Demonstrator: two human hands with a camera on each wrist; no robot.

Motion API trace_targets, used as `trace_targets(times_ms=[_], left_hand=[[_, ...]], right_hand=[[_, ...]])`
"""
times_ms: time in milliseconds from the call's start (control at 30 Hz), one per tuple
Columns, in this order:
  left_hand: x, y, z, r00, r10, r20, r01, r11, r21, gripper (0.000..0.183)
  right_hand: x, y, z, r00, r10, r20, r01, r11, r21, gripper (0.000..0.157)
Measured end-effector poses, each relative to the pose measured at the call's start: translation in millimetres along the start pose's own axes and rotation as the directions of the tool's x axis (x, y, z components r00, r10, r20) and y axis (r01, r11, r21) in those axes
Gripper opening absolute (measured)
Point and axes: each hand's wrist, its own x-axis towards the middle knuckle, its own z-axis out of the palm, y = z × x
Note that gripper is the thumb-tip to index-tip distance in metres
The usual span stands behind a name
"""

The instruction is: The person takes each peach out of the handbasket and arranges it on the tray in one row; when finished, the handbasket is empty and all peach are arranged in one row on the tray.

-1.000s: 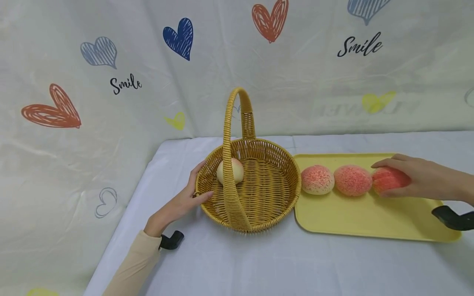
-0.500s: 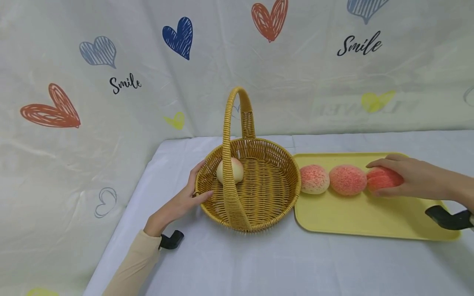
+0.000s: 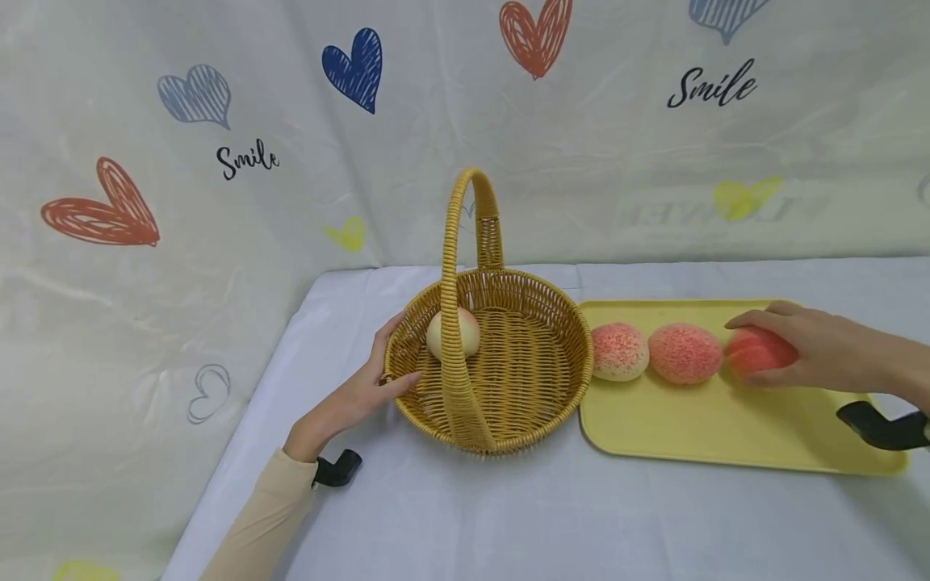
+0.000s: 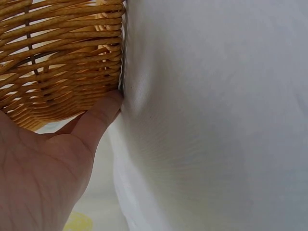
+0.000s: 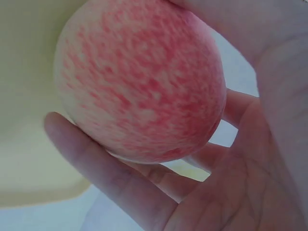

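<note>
My left hand holds the left rim of a round wicker basket, thumb over the rim and fingers along the outer side. The left wrist view shows a finger low against the basket's woven wall. Inside the basket, a pale peach lies at the left, partly behind the tall handle. On the yellow tray, my right hand grips a pink peach, fingers over its far side and thumb at the near side. Up close, the right wrist view shows this peach's speckled skin.
Two more speckled peaches, a paler one and a pinker one, sit in a row left of the gripped peach. The yellow tray stands right beside the basket on a white cloth. A heart-printed curtain hangs behind.
Over the first half second, my right hand and the row of peaches shifted slightly left on the tray. Since then, a narrow gap shows beside the gripped peach. My left hand stays on the basket.
</note>
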Motion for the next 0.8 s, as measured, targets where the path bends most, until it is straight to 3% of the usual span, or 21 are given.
trace_targets(times_ms=[233, 433, 800], left_hand=[[0.3, 0.7, -0.1, 1.0, -0.005, -0.003, 0.004, 1.0, -0.006, 0.091], [0.3, 0.1, 0.3, 1.0, -0.003, -0.004, 0.003, 1.0, -0.007, 0.09], [-0.9, 2.7, 0.8, 1.0, -0.01, -0.002, 0.01, 1.0, -0.01, 0.09]], right_hand=[[-1, 2, 6.5, 0.988, -0.104, -0.114, 0.107, 0.994, 0.018, 0.06], [-3, 5, 13.3, 0.963, -0.185, -0.195, 0.188, 0.982, -0.007, 0.065], [2, 4, 2.7, 0.995, -0.07, -0.074, 0.067, 0.997, -0.039, 0.072]])
